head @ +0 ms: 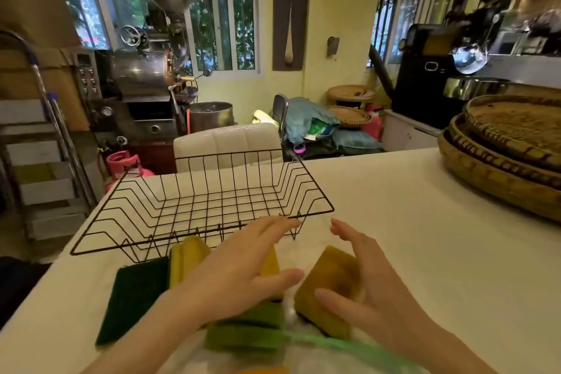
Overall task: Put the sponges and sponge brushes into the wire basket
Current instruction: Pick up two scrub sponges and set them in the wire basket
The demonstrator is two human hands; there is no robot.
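An empty black wire basket [206, 203] stands on the white table [425, 252], just beyond my hands. In front of it lies a pile of sponges: a dark green scouring pad [133, 297] at the left, yellow sponges [188, 255] behind my left hand, light green sponges [246, 334] under it, and a brownish-yellow sponge [328, 285] at the right. A pale green brush handle [334, 343] runs along the near edge. My left hand [239, 270] hovers open over the pile. My right hand [373, 288] is open, its thumb and fingers around the brownish-yellow sponge without a closed grip.
Stacked woven bamboo trays [504, 155] sit on the table at the far right. A white padded chair [230, 143] stands behind the basket. A pink gas cylinder [124, 164] and a metal roasting machine [142, 76] are off the table's left side.
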